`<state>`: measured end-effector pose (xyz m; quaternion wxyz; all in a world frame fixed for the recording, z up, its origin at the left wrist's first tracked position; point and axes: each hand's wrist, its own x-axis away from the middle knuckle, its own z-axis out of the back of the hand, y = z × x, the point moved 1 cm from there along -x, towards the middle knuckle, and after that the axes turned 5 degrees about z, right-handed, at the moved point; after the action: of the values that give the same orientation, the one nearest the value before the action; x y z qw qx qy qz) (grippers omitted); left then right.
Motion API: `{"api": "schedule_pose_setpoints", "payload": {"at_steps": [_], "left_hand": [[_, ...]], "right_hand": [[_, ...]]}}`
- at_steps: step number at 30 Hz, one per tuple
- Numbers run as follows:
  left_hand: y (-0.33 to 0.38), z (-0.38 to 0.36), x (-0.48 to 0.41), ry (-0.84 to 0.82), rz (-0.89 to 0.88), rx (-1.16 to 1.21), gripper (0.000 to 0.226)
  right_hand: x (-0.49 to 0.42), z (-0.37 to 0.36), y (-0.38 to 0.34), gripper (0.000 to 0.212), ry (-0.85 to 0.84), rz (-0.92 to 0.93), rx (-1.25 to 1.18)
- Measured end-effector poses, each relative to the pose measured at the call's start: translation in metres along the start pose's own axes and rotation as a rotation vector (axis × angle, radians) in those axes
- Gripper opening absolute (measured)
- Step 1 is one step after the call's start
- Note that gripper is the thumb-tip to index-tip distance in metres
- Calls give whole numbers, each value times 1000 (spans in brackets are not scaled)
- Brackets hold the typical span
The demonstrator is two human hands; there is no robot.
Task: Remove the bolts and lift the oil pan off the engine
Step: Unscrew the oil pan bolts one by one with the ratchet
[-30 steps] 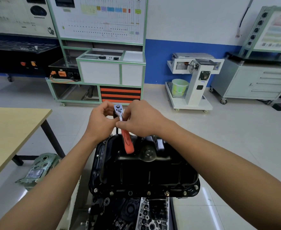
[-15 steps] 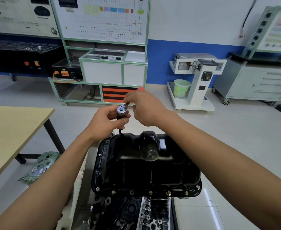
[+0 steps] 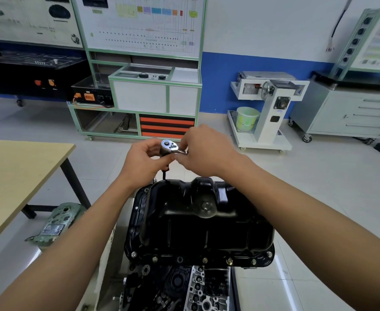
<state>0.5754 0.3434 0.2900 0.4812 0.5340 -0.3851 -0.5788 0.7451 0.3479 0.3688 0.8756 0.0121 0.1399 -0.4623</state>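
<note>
A black oil pan (image 3: 198, 223) sits on top of the engine (image 3: 180, 288), with several bolts (image 3: 204, 259) along its near flange. Above the pan's far left corner a chrome ratchet head (image 3: 169, 146) stands on a dark extension (image 3: 164, 173) that reaches down to the flange. My left hand (image 3: 144, 160) wraps around the ratchet head from the left. My right hand (image 3: 204, 151) grips the ratchet handle on the right and hides most of it.
A wooden table (image 3: 16, 176) stands at the left, with a green engine part (image 3: 54, 223) on the floor beneath it. Across the floor are a green-framed training bench (image 3: 144, 93), a white stand (image 3: 267, 108) with a green bucket (image 3: 246, 118), and a grey cabinet (image 3: 346, 111).
The ratchet handle, which pointed toward me with its orange grip showing, has swung round to the right. My right hand went with it and now covers the handle.
</note>
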Motion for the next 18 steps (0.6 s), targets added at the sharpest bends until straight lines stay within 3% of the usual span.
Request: {"api": "schedule_pose_setpoints", "payload": {"at_steps": [5, 10, 15, 18], "left_hand": [[1, -4, -2, 112, -65, -74, 24], [-5, 3, -5, 132, 5, -57, 24], [-2, 6, -3, 15, 42, -6, 16], [-1, 6, -2, -32, 73, 39, 21]], "right_hand": [[10, -2, -14, 25, -108, 3, -242], [14, 0, -11, 15, -183, -20, -308], [4, 10, 2, 7, -133, -35, -87], [-2, 7, 3, 20, 10, -13, 150]]}}
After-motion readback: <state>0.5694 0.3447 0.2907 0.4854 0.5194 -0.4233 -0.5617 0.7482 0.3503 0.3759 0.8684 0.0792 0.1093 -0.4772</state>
